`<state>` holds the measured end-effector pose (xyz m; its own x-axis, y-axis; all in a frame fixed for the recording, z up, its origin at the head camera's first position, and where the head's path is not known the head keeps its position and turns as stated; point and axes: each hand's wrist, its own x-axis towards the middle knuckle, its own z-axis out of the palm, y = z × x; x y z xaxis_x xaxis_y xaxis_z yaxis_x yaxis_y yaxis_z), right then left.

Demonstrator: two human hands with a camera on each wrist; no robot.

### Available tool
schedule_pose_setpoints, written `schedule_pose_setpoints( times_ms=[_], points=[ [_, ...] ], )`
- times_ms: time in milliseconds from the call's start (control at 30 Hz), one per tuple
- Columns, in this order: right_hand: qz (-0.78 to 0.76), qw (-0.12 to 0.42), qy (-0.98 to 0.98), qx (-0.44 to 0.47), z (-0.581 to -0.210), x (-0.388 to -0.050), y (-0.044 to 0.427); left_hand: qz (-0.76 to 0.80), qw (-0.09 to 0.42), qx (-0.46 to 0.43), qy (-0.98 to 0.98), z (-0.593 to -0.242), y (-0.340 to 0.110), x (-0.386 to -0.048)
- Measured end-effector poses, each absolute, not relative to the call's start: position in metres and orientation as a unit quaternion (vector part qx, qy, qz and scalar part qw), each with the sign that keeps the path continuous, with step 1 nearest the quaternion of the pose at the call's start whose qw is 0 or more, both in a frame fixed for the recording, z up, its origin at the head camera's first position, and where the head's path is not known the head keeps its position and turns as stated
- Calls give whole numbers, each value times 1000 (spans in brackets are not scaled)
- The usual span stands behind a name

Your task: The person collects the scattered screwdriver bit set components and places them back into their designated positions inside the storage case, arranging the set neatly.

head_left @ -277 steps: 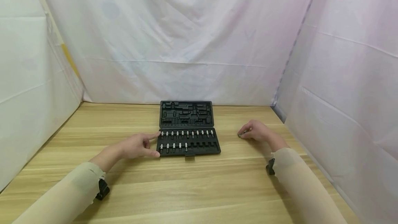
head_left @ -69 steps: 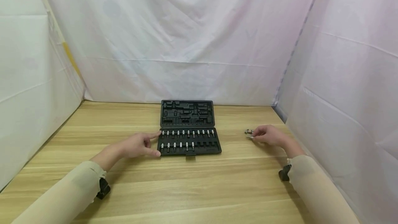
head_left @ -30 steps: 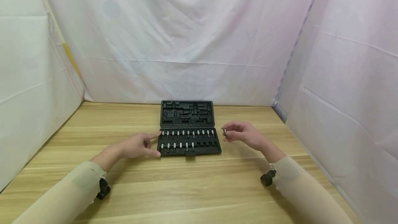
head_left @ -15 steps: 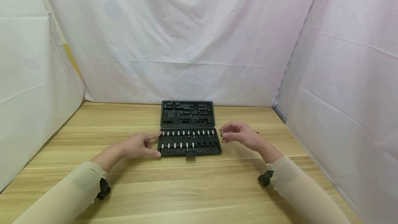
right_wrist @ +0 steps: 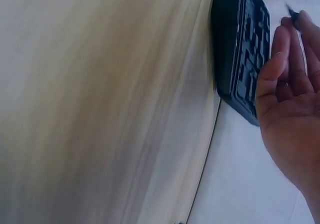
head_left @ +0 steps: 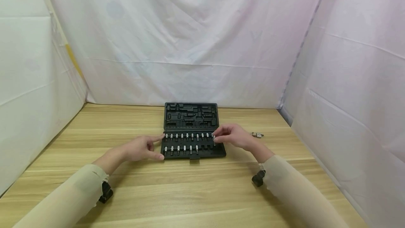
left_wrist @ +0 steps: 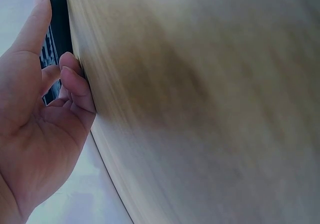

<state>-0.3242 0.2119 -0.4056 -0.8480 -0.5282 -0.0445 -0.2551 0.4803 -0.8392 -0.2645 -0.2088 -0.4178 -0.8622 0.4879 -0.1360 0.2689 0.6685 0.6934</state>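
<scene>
A black socket case [head_left: 186,155] lies with its lid raised in the head view, bit sockets seated in two rows. My left hand [head_left: 139,149] rests at its left side, index finger and thumb stretched out to touch the case edge. In the left wrist view the other fingers of the left hand [left_wrist: 45,114] are bent beside the case. Over the right part of the case, my right hand [head_left: 235,137] pinches a bit socket [head_left: 214,141] between thumb and fingers. The bit's dark tip also shows above the right hand [right_wrist: 292,98] in the right wrist view.
A few loose bit sockets [head_left: 258,135] lie on the wooden table [head_left: 190,192] right of the case. The case lid [head_left: 191,115] has moulded recesses. White sheeting [head_left: 190,45] closes off the back and both sides.
The right hand picked up a bit socket from the right of the table and carried it left over the case, uncovering the loose ones. One more socket sits in the front row than 9.2 s ago.
</scene>
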Motion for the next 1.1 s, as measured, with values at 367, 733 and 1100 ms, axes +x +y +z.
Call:
schedule_pose_setpoints(
  times_ms=[367, 733, 1100],
  points=[
    [-410, 179, 859, -250, -409, -331, 172, 343, 154, 212, 902, -419, -209, -265],
    [-356, 173, 879, -264, -412, -333, 160, 347, 156, 211, 901, -418, -209, -265],
    [-339, 187, 880, -274, -409, -327, 162, 346, 157, 208, 901, -417, -208, -263]
  ],
)
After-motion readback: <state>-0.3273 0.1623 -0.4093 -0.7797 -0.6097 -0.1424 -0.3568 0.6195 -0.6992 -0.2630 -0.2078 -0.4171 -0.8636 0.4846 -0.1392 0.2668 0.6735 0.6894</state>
